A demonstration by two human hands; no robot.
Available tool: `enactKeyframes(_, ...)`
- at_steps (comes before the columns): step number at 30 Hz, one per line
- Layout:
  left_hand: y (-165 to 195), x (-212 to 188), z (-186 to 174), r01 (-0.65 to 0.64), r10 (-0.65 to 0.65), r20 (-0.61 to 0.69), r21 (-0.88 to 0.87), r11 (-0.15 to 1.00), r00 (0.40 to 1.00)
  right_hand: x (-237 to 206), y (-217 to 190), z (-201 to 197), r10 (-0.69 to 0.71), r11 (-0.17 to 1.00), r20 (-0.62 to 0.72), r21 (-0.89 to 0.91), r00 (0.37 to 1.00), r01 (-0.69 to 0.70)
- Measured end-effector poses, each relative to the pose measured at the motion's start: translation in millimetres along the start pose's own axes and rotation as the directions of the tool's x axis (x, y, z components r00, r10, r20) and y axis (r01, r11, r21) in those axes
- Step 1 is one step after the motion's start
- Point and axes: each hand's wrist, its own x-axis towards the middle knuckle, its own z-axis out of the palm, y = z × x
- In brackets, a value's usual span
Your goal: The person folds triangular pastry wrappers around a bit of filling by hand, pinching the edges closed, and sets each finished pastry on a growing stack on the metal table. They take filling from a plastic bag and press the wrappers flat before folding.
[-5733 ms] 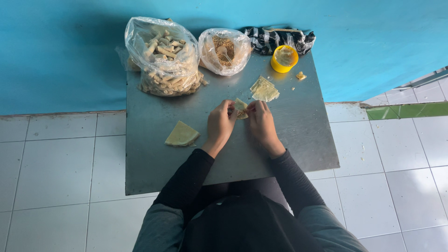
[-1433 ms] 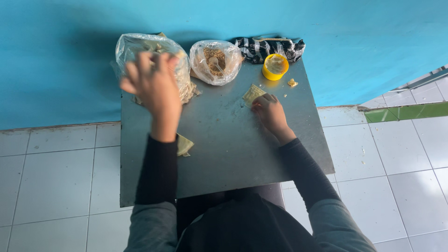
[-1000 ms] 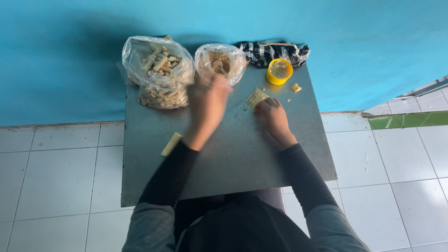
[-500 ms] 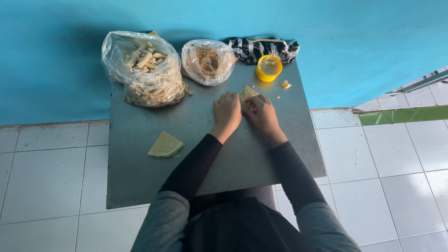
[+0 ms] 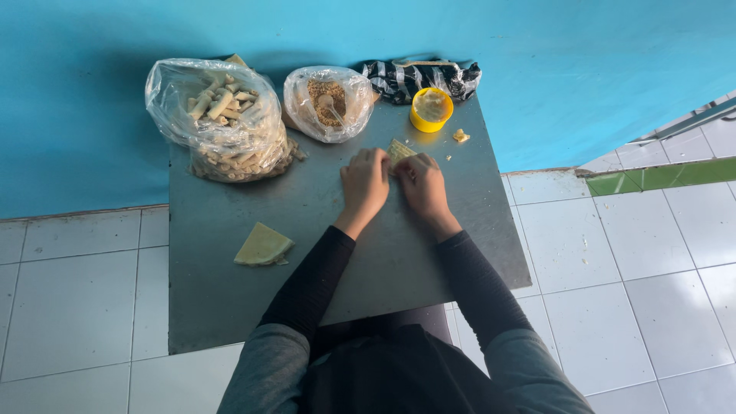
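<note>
- The left hand [image 5: 364, 182] and the right hand [image 5: 422, 184] lie side by side on the grey table [image 5: 307, 222], fingers bent down and pinching a pale pastry wrapper [image 5: 399, 150].
- The wrapper lies just below the yellow cup [image 5: 431, 110], under the fingertips.
- The step seems to be folding or rolling the wrapper.
- The next move probably needs even pressure from both hands, so the thin sheet does not tear.

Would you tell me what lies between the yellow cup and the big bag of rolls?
The head view shows a smaller clear bag of brown crumbs between the yellow cup and the big bag.
</note>
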Motion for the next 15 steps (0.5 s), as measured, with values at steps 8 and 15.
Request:
enactKeyframes(8, 9.4, 6.5, 1.3, 0.053, -0.058, 0.053, 0.105, 0.993, 0.997, 10.8, 33.0, -8.2, 0.444, 0.746, -0.058, 0.576, 0.894, -0.333)
enactKeyframes(15, 20.0, 12.6, 22.3, 0.099, -0.125, 0.117, 0.202, 0.974, 0.985, 10.3, 46.4, -33.4, 0.526, 0.639, -0.094, 0.699, 0.846, -0.320)
